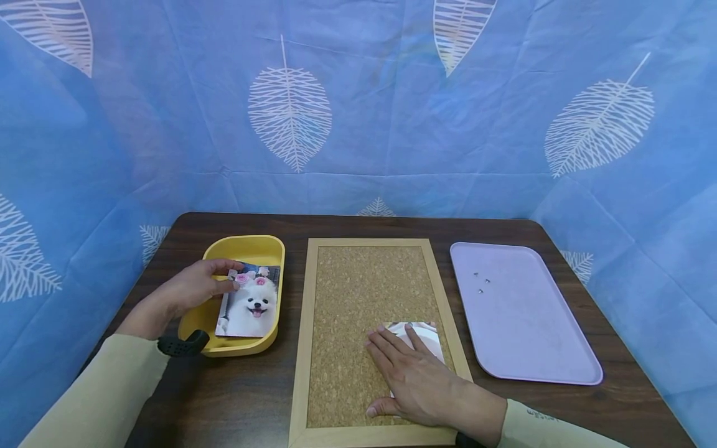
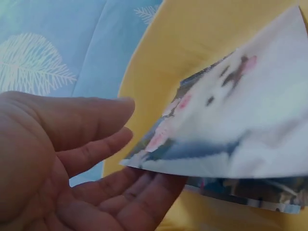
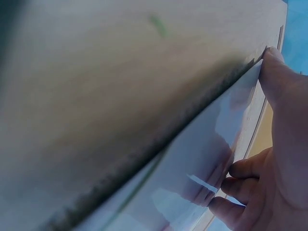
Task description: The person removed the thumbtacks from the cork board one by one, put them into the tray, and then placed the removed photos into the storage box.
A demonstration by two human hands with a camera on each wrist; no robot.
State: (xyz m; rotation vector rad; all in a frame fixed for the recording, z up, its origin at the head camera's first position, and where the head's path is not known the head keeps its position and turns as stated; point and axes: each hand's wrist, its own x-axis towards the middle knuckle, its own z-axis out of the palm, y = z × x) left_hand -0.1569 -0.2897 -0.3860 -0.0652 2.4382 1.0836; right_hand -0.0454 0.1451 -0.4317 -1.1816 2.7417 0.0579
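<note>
A photo print of a white dog lies on a small stack of prints in the yellow tray. My left hand reaches over the tray's left side to the print's upper left edge. In the left wrist view, some fingertips lie under that edge, while the thumb stays apart from the print. My right hand lies spread on another print, pale in the part that shows, at the lower right of the corkboard. The hand covers most of that print.
The corkboard's light wooden frame borders it on the dark wooden table. To its right lies a lilac tray with a few small shiny pieces on it. A blue leaf-patterned cloth hangs behind.
</note>
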